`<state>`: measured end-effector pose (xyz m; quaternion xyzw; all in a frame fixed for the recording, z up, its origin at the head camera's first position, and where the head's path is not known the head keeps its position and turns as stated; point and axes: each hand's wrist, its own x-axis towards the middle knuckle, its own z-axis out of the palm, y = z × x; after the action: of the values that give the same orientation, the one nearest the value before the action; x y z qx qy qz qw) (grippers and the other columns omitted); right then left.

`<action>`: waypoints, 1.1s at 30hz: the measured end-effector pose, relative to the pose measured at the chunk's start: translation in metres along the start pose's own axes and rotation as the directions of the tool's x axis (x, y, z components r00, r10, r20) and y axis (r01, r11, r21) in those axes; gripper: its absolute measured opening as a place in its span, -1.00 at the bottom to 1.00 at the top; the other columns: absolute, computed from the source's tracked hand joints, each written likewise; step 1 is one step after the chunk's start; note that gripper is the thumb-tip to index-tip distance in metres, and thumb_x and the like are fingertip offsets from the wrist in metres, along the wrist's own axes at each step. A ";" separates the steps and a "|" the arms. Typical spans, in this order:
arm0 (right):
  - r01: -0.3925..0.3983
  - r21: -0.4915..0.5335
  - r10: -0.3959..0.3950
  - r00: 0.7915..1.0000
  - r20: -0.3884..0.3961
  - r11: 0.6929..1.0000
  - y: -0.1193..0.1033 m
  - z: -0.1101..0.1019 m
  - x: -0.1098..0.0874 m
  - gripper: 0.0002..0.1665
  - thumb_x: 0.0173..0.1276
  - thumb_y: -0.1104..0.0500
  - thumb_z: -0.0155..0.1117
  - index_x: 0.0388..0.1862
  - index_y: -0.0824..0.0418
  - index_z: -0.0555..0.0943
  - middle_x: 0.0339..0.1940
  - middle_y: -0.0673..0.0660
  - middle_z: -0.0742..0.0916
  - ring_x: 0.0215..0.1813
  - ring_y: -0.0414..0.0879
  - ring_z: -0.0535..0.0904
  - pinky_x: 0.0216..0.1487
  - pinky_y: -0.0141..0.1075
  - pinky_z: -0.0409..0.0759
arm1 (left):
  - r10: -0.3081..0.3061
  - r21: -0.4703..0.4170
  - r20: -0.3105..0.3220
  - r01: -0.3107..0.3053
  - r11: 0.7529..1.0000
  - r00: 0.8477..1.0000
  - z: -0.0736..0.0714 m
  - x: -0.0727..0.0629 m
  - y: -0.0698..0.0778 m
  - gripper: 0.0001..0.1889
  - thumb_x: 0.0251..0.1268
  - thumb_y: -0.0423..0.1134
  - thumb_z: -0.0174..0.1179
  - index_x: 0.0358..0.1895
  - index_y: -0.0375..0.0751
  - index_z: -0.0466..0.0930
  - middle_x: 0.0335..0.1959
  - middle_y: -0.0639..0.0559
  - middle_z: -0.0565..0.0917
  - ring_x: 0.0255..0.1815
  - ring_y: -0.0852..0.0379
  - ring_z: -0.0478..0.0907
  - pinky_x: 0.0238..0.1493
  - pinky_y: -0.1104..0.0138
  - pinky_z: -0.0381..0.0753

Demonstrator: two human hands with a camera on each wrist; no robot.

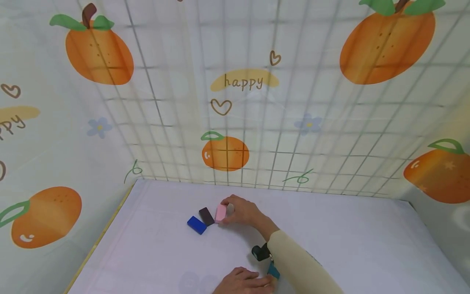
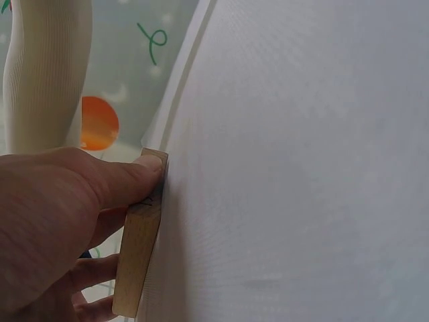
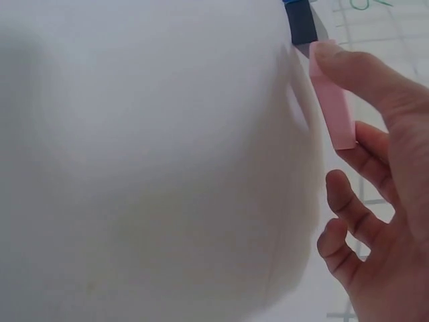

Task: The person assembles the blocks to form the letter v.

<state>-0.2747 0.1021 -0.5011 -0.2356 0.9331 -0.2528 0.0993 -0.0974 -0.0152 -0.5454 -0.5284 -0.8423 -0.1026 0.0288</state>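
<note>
My right hand (image 1: 243, 210) pinches a pink block (image 1: 220, 213) between thumb and fingers at the middle of the table. In the right wrist view the thumb lies on one end of the pink block (image 3: 335, 111), and two fingers are curled apart from it. Just left of it lie a dark block (image 1: 207, 217) and a blue block (image 1: 197, 225), close together. Near the front, my left hand (image 1: 244, 281) grips a bare-wood-sided block (image 2: 137, 258) with the thumb on its upper end. A teal surface (image 1: 273, 270) shows beside the left fingers in the head view.
A white cloth covers the table (image 1: 165, 261), with a yellow strip (image 1: 99, 241) along its left edge. Behind stands a wire grid (image 1: 253, 122) under a sheet printed with oranges. A small black device (image 1: 260, 253) sits by the right sleeve (image 1: 299, 259).
</note>
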 end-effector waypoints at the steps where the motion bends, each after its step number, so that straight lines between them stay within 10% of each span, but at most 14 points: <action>1: 0.000 0.002 0.000 1.000 -0.002 1.000 0.000 0.000 -0.001 -0.30 0.12 -0.16 0.57 0.22 0.01 0.62 0.15 -0.02 0.65 0.19 -0.03 0.53 0.24 0.05 0.51 | 0.001 -0.001 -0.003 -0.001 1.000 1.000 0.000 0.000 0.000 -0.49 0.58 0.21 -0.07 0.46 0.21 0.41 0.43 0.37 0.43 0.27 0.36 0.45 0.22 0.42 0.40; 19: -0.019 0.033 0.021 0.999 -0.047 0.999 0.007 -0.009 -0.020 -0.34 0.13 -0.11 0.57 0.20 0.05 0.62 0.14 0.00 0.66 0.18 -0.02 0.55 0.22 0.02 0.54 | -0.008 -0.094 0.118 0.019 0.995 0.993 -0.006 -0.002 -0.004 -0.40 0.55 0.23 -0.03 0.54 0.16 0.31 0.53 0.31 0.30 0.35 0.31 0.39 0.29 0.35 0.38; 33: -0.071 0.071 0.078 0.993 -0.088 0.995 0.012 -0.017 -0.034 -0.32 0.08 -0.09 0.63 0.17 0.06 0.62 0.11 0.00 0.67 0.12 -0.02 0.55 0.17 0.02 0.56 | -0.009 -0.052 0.089 0.014 0.999 0.996 -0.006 -0.003 -0.003 -0.41 0.55 0.25 -0.05 0.52 0.18 0.33 0.52 0.34 0.30 0.33 0.33 0.40 0.26 0.39 0.38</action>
<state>-0.2547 0.1354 -0.4904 -0.1854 0.9357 -0.2908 0.0741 -0.0989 -0.0206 -0.5406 -0.5282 -0.8428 -0.1013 -0.0228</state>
